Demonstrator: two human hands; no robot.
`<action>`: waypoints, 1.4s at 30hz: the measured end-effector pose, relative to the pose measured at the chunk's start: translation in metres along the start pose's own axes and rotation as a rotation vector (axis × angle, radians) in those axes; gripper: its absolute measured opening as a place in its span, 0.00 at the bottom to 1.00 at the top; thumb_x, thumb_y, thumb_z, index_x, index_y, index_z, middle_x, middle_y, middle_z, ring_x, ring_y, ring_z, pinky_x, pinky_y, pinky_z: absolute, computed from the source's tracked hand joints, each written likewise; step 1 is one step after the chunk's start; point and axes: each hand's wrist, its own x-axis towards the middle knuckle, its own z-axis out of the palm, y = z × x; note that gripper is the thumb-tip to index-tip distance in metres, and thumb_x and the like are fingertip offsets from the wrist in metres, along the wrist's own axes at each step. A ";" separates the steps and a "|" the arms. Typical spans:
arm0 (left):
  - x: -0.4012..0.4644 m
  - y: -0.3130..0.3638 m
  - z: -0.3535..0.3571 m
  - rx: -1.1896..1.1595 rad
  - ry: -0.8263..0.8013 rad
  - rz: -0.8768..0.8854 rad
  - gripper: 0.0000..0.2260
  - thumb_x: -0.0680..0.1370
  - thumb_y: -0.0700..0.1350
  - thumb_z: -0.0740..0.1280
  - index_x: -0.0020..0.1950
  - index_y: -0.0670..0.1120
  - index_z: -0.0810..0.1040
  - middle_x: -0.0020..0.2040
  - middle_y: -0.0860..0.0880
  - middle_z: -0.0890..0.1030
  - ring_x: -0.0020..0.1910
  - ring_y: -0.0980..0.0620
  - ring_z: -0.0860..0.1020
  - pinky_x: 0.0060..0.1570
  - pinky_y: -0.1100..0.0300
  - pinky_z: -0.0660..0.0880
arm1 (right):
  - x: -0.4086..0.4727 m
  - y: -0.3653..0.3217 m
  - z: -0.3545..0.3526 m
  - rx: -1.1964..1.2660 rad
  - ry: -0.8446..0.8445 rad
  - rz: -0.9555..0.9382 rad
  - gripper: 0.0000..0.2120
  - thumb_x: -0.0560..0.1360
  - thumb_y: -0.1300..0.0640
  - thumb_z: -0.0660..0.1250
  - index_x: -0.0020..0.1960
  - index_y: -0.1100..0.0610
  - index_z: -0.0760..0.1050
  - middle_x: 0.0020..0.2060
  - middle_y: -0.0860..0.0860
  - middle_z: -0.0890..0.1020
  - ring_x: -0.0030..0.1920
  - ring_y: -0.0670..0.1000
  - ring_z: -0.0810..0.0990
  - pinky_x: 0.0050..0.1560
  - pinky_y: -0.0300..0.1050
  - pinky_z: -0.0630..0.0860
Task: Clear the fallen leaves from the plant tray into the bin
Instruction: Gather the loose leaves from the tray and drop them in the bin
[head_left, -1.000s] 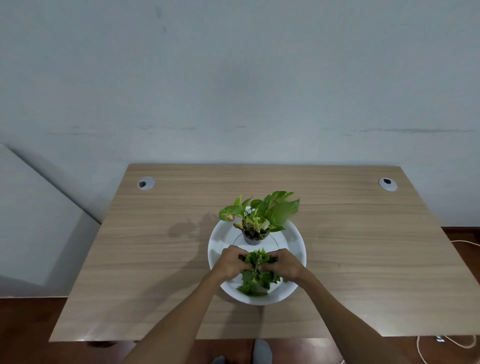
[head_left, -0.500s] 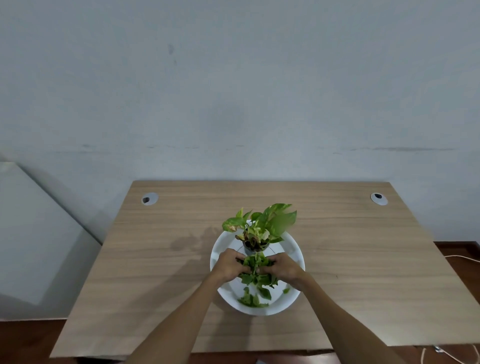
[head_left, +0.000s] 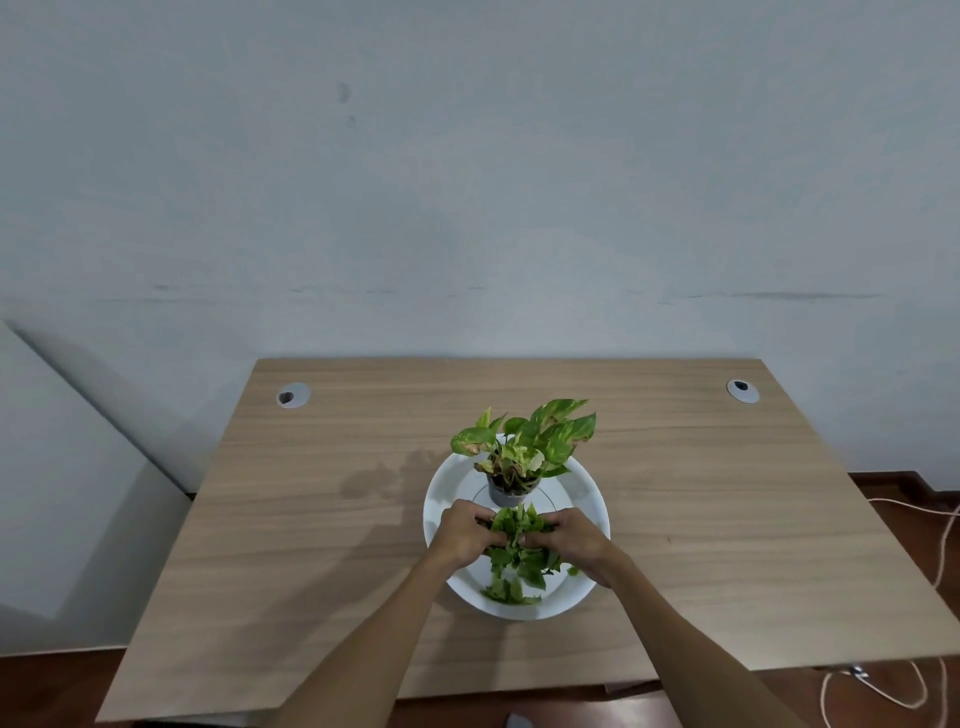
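While both hands meet over the middle of the white tray (head_left: 587, 488), they press a bunch of green leaves (head_left: 517, 527) between them. The left hand (head_left: 464, 535) is curled with its fingers closed against the left side of the bunch, and the right hand (head_left: 576, 538) mirrors it on the right side, so the leaves are squeezed from both sides and lifted a little above the tray floor. Several leaves hang loose below the hands, and a small heap of fallen leaves (head_left: 509, 592) lies on the near part of the tray, close to its front rim. One small leaf scrap (head_left: 572, 571) sits on the tray just right of the hanging leaves.

At the far side of the tray a small potted plant (head_left: 524, 447) stands upright in a grey pot (head_left: 506, 493), its yellow-green leaves spreading above the tray's back rim. The pot is just beyond the hands, not touching them.

The tray rests on a wooden desk (head_left: 311, 519) set against a pale wall (head_left: 467, 182). Two round cable holes, left (head_left: 294, 395) and right (head_left: 743, 391), sit near the desk's far corners. A light cord (head_left: 943, 545) trails over the dark floor at the right. No bin is in view.
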 end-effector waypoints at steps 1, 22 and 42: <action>0.001 -0.001 0.000 0.004 0.002 0.006 0.08 0.68 0.37 0.76 0.46 0.43 0.87 0.41 0.40 0.86 0.38 0.50 0.83 0.45 0.54 0.83 | 0.000 -0.001 0.001 -0.002 0.011 0.000 0.07 0.70 0.63 0.77 0.47 0.64 0.85 0.45 0.62 0.87 0.44 0.57 0.85 0.54 0.54 0.82; -0.005 0.000 0.004 0.073 0.081 0.003 0.02 0.67 0.40 0.77 0.37 0.45 0.86 0.29 0.53 0.81 0.31 0.59 0.78 0.36 0.65 0.78 | 0.008 0.006 0.002 -0.017 -0.006 -0.020 0.02 0.71 0.60 0.76 0.43 0.58 0.86 0.37 0.53 0.87 0.35 0.48 0.83 0.36 0.38 0.78; -0.043 -0.016 -0.057 0.019 0.268 -0.055 0.10 0.68 0.39 0.76 0.48 0.46 0.87 0.39 0.50 0.85 0.33 0.62 0.79 0.33 0.72 0.74 | 0.025 -0.037 0.061 -0.038 -0.178 -0.117 0.07 0.73 0.60 0.74 0.49 0.61 0.85 0.46 0.61 0.87 0.49 0.60 0.85 0.53 0.55 0.80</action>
